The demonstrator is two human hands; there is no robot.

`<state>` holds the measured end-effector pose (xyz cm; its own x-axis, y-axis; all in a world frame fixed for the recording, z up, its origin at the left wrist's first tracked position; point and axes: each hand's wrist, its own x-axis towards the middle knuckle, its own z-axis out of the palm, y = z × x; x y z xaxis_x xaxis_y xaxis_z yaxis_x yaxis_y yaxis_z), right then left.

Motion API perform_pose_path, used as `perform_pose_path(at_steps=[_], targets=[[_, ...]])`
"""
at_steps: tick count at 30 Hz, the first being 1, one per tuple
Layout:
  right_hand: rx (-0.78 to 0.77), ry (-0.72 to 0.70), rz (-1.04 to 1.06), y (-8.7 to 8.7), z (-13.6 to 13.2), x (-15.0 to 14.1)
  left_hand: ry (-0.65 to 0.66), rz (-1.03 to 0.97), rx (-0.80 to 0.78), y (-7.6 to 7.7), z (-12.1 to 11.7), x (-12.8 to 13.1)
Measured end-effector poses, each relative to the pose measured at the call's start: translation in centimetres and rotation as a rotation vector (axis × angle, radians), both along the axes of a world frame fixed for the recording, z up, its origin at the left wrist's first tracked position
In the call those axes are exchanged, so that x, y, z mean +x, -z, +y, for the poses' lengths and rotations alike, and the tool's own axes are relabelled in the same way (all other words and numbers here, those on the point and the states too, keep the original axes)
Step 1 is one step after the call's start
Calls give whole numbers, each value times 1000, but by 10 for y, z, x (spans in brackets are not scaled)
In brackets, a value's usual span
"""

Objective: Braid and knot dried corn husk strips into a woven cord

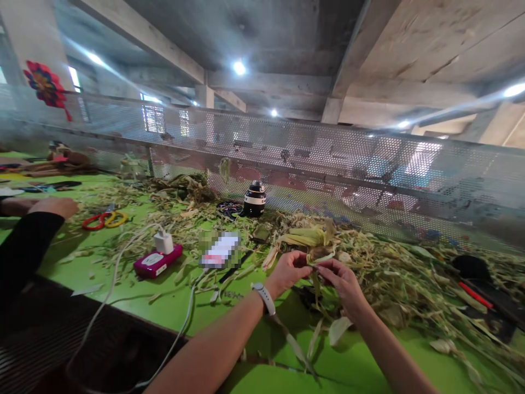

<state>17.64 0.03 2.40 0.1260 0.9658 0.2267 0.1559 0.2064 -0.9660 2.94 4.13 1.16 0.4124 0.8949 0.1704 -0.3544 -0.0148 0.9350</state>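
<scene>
My left hand [287, 272], with a white band on the wrist, is closed in a pinch at the middle of the green table. Its fingertips meet those of my right hand [343, 282], which is also pinched. Between them is a pale corn husk strip [325, 258], partly hidden by the fingers. Just behind the hands lies a bundle of yellow-green corn husks [305, 237] on a heap of dry husk shreds [381, 268]. A loose pale husk piece [339, 330] lies below my right hand.
Left of my hands are a phone [220, 250] with a cable and a purple power strip [158, 261] with a white charger [163, 242]. A dark jar [255, 199] stands near the perforated screen [336, 164]. Scissors [104, 220] lie near another person's hand [55, 207].
</scene>
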Motion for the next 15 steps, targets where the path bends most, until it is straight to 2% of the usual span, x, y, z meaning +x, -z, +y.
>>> perform_pose_path(at_steps=[7, 15], targets=[[57, -3, -117, 5, 2, -3, -15, 31, -14, 0, 0, 1], [15, -2, -103, 1, 0, -3, -34, 56, -33, -4, -1, -1]])
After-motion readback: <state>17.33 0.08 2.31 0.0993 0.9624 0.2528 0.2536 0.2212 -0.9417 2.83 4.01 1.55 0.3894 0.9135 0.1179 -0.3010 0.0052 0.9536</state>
